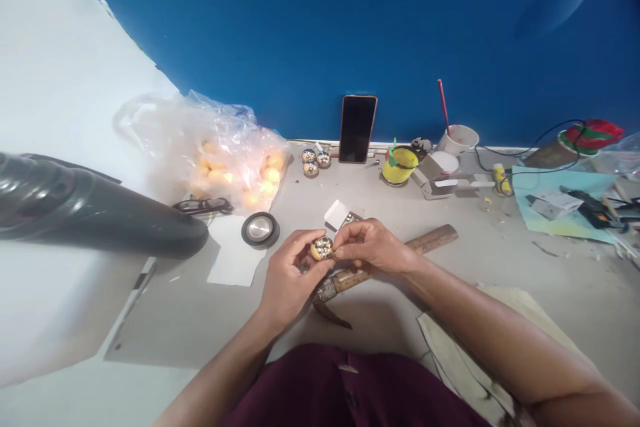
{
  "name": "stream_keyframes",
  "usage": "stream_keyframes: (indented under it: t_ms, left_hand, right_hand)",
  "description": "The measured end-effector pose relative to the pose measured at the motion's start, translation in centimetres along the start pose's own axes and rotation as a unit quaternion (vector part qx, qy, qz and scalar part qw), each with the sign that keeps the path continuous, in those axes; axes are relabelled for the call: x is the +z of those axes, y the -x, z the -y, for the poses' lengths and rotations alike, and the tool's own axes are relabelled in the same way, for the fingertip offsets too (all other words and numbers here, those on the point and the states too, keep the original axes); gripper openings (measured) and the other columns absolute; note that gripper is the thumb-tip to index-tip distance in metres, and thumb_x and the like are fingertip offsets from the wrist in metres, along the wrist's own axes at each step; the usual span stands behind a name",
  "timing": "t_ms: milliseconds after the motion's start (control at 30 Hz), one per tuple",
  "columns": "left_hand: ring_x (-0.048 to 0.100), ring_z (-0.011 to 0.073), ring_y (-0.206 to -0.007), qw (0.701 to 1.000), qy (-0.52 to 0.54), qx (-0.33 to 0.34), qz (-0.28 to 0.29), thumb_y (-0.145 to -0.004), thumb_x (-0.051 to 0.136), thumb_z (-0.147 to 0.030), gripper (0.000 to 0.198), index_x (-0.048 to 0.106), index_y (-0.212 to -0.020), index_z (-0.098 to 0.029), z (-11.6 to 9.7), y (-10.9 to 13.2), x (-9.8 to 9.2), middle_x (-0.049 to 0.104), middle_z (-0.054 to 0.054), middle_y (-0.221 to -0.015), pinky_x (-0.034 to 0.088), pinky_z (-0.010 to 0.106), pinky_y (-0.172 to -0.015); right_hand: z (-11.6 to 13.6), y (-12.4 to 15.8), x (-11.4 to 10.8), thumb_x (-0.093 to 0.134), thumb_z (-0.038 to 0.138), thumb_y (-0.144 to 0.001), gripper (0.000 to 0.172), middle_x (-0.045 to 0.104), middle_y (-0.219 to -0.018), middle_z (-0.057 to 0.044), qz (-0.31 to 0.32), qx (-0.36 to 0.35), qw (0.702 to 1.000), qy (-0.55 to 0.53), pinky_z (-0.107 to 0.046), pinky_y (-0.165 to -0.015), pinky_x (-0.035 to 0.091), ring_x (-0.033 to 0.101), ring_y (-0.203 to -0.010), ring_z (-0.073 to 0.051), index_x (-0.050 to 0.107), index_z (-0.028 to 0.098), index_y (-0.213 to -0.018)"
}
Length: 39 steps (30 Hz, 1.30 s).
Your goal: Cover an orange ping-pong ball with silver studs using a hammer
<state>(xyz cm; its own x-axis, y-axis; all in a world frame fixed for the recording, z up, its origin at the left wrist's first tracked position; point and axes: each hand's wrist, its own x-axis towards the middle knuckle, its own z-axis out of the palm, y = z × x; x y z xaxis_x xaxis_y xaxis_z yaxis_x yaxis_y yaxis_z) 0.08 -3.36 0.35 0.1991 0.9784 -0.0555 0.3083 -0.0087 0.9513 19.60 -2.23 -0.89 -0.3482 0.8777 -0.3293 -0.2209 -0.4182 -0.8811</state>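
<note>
left hand [291,275] pinches studded ball [321,248] between thumb and fingers.

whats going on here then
Someone's left hand holds a small studded ball, with the right hand at its edge; whether that hand pinches anything is too small to tell. A hammer lies beneath the hands, an open box just beyond them. Three similar balls sit near the phone.

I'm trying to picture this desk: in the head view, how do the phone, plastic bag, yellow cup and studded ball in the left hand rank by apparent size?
Largest to smallest:
1. Plastic bag
2. Phone
3. Yellow cup
4. Studded ball, partly covered by the left hand
</note>
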Motion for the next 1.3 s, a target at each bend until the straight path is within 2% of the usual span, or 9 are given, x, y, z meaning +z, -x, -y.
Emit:
stream_keyframes:
  t_ms: [367,633,867,1033,1133,1300]
  left_hand:
    - [0.068,0.0172,-0.085,0.999,-0.025,0.034,-0.020,-0.077,0.075,-0.022,0.029,0.074,-0.106,-0.023,0.6,0.2,0.1,0.071,0.003,-0.107,0.055,0.026,-0.073]
    - [0.068,0.0162,-0.085,0.996,-0.016,0.069,-0.046,-0.077,0.076,-0.020,0.029,0.074,-0.106,-0.023,0.7,0.3,0.3,0.072,0.003,-0.105,0.056,0.025,-0.073]
    - [0.068,0.0160,-0.088,0.993,-0.006,0.098,-0.071,-0.077,0.078,-0.019,0.031,0.074,-0.107,-0.023,1.1,0.3,0.5,0.072,0.003,-0.106,0.056,0.025,-0.076]
    - [0.068,0.0166,-0.093,0.988,-0.007,0.128,-0.087,-0.080,0.077,-0.018,0.031,0.073,-0.110,-0.024,1.7,0.4,0.7,0.071,0.003,-0.108,0.057,0.026,-0.081]
    - [0.068,0.0161,-0.092,0.985,-0.009,0.145,-0.097,-0.080,0.077,-0.017,0.030,0.073,-0.109,-0.023,1.7,0.5,0.8,0.071,0.004,-0.108,0.057,0.026,-0.081]
    - [0.069,0.0166,-0.092,0.986,0.015,0.137,-0.097,-0.078,0.078,-0.017,0.030,0.074,-0.108,-0.022,1.3,0.5,0.8,0.071,0.004,-0.106,0.058,0.026,-0.081]
  right_hand:
    - [0.1,0.6,0.5,0.084,0.035,-0.069,0.027,0.063,-0.060,0.001,-0.028,-0.027,0.997,0.067,-0.020,-0.044,0.035,0.048,-0.046,-0.007,0.071,0.012,-0.076]
    - [-0.1,0.7,1.1,0.081,0.033,-0.070,0.023,0.056,-0.053,0.003,-0.046,-0.041,0.997,0.054,-0.020,-0.043,0.033,0.047,-0.045,-0.008,0.069,0.014,-0.075]
    - [-0.1,1.0,1.8,0.078,0.031,-0.071,0.019,0.058,-0.058,0.003,-0.060,-0.076,0.994,0.051,-0.020,-0.044,0.035,0.045,-0.045,-0.007,0.068,0.015,-0.074]
    - [-0.2,0.9,2.0,0.078,0.033,-0.072,0.021,0.057,-0.060,0.004,-0.058,-0.069,0.995,0.042,-0.020,-0.043,0.032,0.043,-0.046,-0.007,0.067,0.016,-0.076]
    - [-0.3,0.7,2.0,0.079,0.033,-0.072,0.021,0.057,-0.060,0.004,-0.050,-0.079,0.995,0.031,-0.020,-0.045,0.031,0.042,-0.049,-0.007,0.066,0.016,-0.074]
    - [0.1,0.7,2.1,0.075,0.029,-0.073,0.015,0.063,-0.066,0.002,-0.050,-0.121,0.989,0.064,-0.023,-0.058,0.040,0.052,-0.059,-0.010,0.066,0.016,-0.075]
